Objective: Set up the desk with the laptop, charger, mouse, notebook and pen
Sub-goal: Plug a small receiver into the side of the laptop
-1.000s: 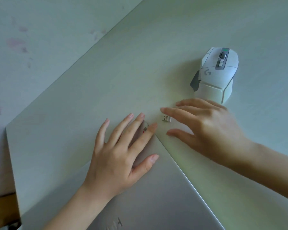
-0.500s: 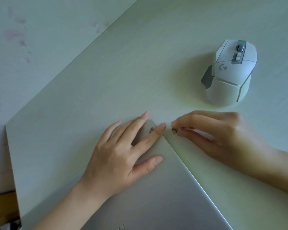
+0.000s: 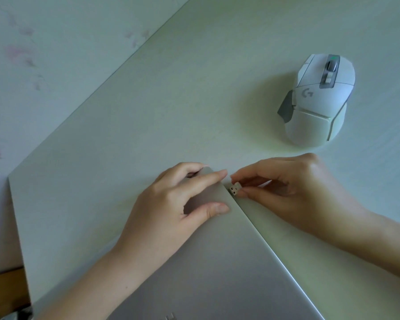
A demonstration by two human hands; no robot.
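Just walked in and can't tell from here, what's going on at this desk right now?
A person is setting up a pale desk. The left hand presses flat on the corner of a closed silver laptop. The right hand pinches a tiny USB receiver right at the laptop's side edge, apparently about to plug it in. A white mouse sits untouched beyond the hands.

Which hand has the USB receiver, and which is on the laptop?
The right hand pinches the USB receiver at the laptop's side edge. The left hand holds nothing and rests flat on the closed lid.
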